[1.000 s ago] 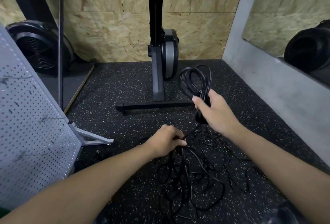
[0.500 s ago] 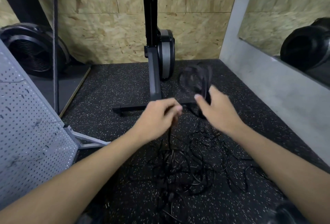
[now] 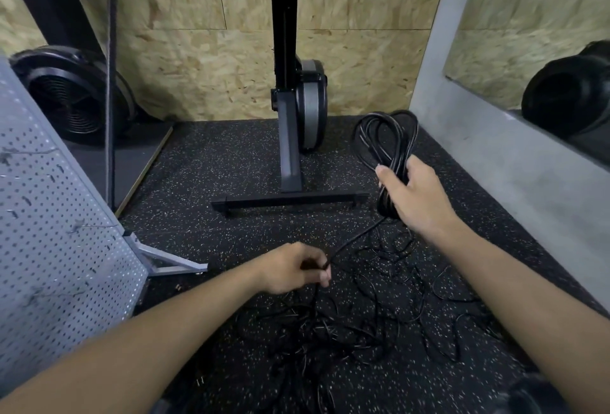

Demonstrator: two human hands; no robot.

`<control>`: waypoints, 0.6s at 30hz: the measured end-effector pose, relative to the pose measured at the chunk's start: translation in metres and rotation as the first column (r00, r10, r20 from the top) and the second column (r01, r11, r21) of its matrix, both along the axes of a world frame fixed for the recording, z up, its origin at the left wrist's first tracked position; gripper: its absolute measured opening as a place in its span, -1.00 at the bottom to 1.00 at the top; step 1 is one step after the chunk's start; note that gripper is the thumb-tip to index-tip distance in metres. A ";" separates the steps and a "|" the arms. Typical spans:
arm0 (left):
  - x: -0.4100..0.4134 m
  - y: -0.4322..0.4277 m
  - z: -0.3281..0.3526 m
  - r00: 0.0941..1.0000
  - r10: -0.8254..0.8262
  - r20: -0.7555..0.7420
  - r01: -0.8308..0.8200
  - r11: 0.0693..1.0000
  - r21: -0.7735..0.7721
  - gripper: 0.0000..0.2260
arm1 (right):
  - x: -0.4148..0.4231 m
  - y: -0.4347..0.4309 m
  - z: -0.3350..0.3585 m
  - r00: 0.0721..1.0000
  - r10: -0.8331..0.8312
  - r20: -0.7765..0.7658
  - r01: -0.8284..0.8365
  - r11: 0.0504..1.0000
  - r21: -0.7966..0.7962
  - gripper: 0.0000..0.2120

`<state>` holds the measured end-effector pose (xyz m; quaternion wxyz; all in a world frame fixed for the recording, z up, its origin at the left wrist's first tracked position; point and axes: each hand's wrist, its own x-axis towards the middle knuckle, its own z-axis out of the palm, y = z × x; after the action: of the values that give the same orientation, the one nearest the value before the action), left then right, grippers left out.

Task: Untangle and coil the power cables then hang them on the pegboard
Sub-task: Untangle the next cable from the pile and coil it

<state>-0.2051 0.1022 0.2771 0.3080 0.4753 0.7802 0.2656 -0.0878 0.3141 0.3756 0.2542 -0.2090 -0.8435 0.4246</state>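
Note:
My right hand [image 3: 416, 197] grips a coil of black power cable [image 3: 383, 141], its loops standing up above the fingers. A single strand [image 3: 355, 237] runs taut from the coil down to my left hand [image 3: 297, 268], which pinches it low over the floor. Below and between both hands lies a tangled heap of black cables [image 3: 356, 324] spread on the speckled rubber floor. The grey pegboard [image 3: 49, 232] leans at the left on a metal foot.
A black upright machine with a T-shaped base [image 3: 290, 199] stands just behind the hands. A fan [image 3: 72, 93] sits at the back left. A grey wall with a mirror [image 3: 515, 156] closes off the right side. OSB panels line the back.
My left hand rose to the coil half a second ago, then dropped back down along the strand. The coil in my right hand stayed raised and shifted slightly right.

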 end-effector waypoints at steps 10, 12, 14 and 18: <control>0.012 0.002 0.027 0.975 0.122 -0.185 -0.088 0.979 0.182 -0.86 | 0.011 0.015 -0.010 0.956 0.056 0.288 -0.142 0.948 0.285 -0.76; 0.013 0.003 0.049 0.937 0.195 -0.289 -0.081 0.927 0.365 -0.86 | 0.012 0.020 -0.016 0.921 0.085 0.380 -0.191 0.949 0.251 -0.73; 0.013 0.006 0.064 0.887 0.249 -0.388 -0.022 0.864 0.503 -0.85 | 0.013 0.015 -0.016 0.886 0.164 0.434 -0.264 0.947 0.181 -0.73; 0.009 0.013 0.072 0.806 0.351 -0.476 0.040 0.770 0.637 -0.86 | 0.010 -0.005 -0.016 0.821 0.315 0.477 -0.367 0.930 0.018 -0.51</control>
<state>-0.1960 0.1154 0.3487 -0.1372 0.5363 0.7423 0.3776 -0.0779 0.3090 0.3598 -0.0251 -0.1361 -0.9250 0.3539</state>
